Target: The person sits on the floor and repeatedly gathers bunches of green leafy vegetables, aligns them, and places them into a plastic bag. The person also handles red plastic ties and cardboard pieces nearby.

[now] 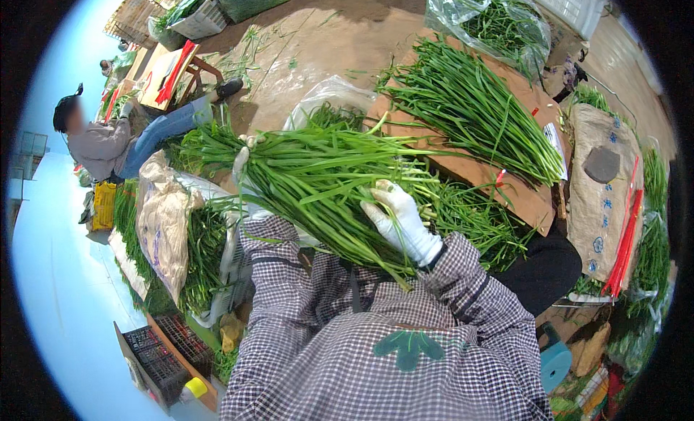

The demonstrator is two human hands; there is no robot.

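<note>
A large bunch of green garlic chives (320, 171) lies across in front of my chest, with pale stem ends toward the right. My left hand (241, 158), in a white glove, grips it near its leafy left end; only the fingers show past the leaves. My right hand (404, 220), also gloved in white, touches the lower right side near the stem ends. Its thumb and fingers are bent, with a loose leaf crossing the hand; whether they grip stalks is unclear. Beyond, another pile of chives (471, 106) rests on a brown board (520, 204).
Loose greens (471, 225) lie below the board. At right, a sack (602, 128) carries a dark flat block (602, 164) and red strips (623, 242). A covered heap of chives (203, 258) stands at left. Another person (103, 144) sits by a low wooden table (162, 74).
</note>
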